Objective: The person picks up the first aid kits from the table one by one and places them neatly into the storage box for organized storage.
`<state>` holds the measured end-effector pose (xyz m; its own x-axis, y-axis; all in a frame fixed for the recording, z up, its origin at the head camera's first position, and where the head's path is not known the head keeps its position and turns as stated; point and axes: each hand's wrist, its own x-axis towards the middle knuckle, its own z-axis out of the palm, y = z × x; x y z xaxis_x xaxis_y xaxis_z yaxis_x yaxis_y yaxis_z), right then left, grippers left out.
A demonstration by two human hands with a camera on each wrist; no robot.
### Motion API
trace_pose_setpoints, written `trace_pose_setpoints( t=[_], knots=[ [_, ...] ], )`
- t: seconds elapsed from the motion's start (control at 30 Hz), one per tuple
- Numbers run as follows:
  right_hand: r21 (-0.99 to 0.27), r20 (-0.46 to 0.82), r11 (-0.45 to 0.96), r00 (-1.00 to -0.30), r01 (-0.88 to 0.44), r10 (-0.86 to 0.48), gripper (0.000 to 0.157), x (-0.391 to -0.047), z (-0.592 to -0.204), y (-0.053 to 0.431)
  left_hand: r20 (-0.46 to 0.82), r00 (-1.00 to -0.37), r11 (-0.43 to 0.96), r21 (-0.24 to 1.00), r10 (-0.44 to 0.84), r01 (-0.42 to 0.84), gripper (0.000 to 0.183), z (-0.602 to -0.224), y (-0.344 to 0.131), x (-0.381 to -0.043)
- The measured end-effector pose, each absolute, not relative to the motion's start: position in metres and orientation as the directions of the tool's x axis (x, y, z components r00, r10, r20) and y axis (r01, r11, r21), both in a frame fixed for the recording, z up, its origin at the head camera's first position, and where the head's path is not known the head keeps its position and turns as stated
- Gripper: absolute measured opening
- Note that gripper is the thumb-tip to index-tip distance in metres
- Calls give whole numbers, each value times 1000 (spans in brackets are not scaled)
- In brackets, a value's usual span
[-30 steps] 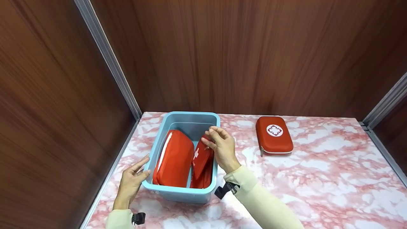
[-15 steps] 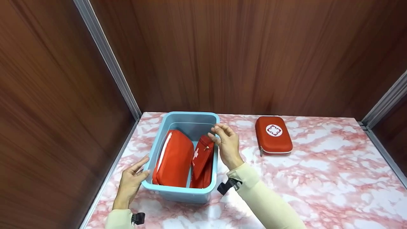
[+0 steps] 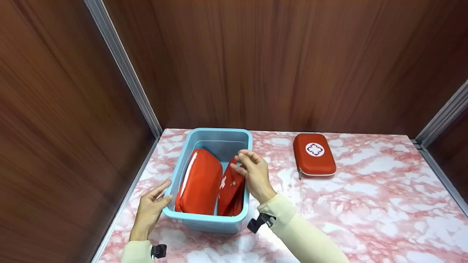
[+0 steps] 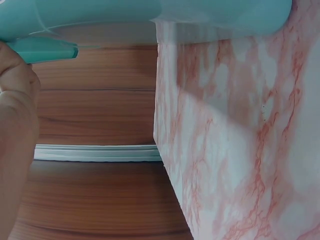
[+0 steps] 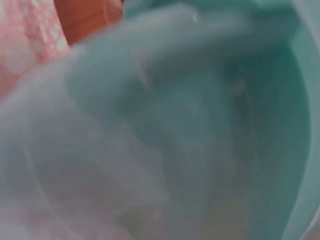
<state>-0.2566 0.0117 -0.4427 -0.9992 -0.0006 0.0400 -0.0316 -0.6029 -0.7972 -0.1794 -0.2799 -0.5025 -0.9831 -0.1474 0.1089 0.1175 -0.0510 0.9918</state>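
Observation:
A light blue plastic bin [image 3: 208, 219] holds red first aid bags. A plump red bag [image 3: 203, 182] with a white edge stands on its left side. To its right leans a flat red pouch [image 3: 230, 186] with a white cross and zipper pull, over more red material. My left hand [image 3: 150, 208] grips the bin's left rim between thumb and fingers; the left wrist view shows only part of this hand [image 4: 15, 95]. Over the right rim, my right hand [image 3: 256, 175] has loosely bent fingers at the flat pouch's upper edge. The right wrist view is blurred.
A red hard-shell first aid case [image 3: 314, 155] with a white round emblem lies right of the bin on the pink-and-white marbled table [image 3: 365, 204]. Brown wood-grain panels [image 3: 274, 65] with metal edge strips [image 3: 128, 69] enclose the back and sides.
My right hand first drew back up and right from the flat pouch, then came down onto it again. The pouch has shifted left and down in the bin. The left hand stays put.

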Motion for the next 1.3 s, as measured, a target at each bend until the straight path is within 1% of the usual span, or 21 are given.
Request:
trace_pose_setpoints(
  t=[0.17, 0.3, 0.6, 0.93, 1.3],
  knots=[
    [-815, 39, -579, -997, 3, -60, 9, -250, -445, 12, 112, -984, -71, 990, -138, 123, 53, -503, -280, -178],
    [-805, 38, -593, -997, 7, -63, 10, -248, -446, 15, 114, -985, -77, 989, -133, 125, 53, -504, -280, -178],
    [-795, 40, -607, -999, -17, -24, 8, -255, -447, 31, 128, -983, -70, 988, -133, 138, 53, -505, -280, -178],
    [-784, 37, -618, -999, -54, 39, 10, -266, -451, 58, 119, -983, -57, 990, -144, 128, 53, -503, -279, -180],
    [-795, 12, -602, -995, -70, 99, 10, -278, -460, 89, 135, -982, -89, 985, -128, 147, 53, -506, -281, -180]
  ],
)
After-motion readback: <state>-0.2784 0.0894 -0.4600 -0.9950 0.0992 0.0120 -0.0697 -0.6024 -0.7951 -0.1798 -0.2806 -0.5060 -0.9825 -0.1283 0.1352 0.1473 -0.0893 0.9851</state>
